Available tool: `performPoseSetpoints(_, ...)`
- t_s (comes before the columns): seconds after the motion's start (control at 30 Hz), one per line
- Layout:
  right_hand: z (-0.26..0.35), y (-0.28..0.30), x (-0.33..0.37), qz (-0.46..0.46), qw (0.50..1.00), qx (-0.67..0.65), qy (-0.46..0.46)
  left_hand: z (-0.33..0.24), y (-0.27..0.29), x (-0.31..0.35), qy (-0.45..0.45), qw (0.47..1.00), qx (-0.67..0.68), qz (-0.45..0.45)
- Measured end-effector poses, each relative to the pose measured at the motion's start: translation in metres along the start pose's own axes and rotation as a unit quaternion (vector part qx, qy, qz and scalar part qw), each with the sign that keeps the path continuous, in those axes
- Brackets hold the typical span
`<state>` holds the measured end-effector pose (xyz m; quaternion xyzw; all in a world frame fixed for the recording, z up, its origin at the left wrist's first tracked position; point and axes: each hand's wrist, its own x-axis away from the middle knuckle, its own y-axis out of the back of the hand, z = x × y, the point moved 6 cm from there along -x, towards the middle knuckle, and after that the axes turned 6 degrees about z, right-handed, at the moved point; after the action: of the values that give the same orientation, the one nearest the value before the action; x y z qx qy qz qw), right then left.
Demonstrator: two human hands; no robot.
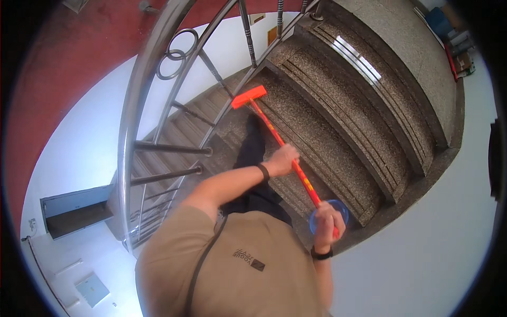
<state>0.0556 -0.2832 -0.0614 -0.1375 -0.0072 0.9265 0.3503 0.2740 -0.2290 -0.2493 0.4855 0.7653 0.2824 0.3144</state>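
Observation:
Both of my hands are closed around the red-orange handle of a long-handled scrub brush point(272, 129). My left hand point(282, 159) grips the handle about midway. My right hand point(330, 222) wraps round its near end, lower right. The orange brush head is at the far end, by the foot of the stair railing, over the dark speckled stone steps point(317, 111). Whether its bristles press on the step, I cannot tell. Partly hidden behind my right hand is a round blue container point(342, 208). Dark bands circle both wrists.
A shiny metal railing point(127, 132) with ring ornaments curves along the left, and more stairs descend beyond it. Steps rise toward the upper right to a landing point(393, 31) with assorted items against the wall. A white wall point(422, 238) borders the stairs on the right.

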Motion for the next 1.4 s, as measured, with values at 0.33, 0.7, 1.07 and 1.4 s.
performPoseSetpoints(0.33, 0.027, 0.023, 0.032, -0.06, 0.998, -0.019, 0.008, -0.04, -0.027, 0.007, 0.001, 0.998, 0.063, 0.007)
performPoseSetpoints(0.7, -0.023, -0.047, -0.061, 0.049, 0.998, 0.019, 0.031, 0.083, 0.028, -0.045, 0.009, 0.995, -0.035, 0.093)
performPoseSetpoints(1.07, 0.032, 0.055, 0.061, -0.11, 0.994, -0.002, -0.01, -0.072, -0.053, -0.014, -0.04, 0.987, 0.048, 0.146)
performPoseSetpoints(1.4, 0.011, 0.034, 0.033, -0.099, 0.995, 0.006, -0.021, -0.035, -0.037, -0.034, -0.075, 0.992, 0.037, 0.098)
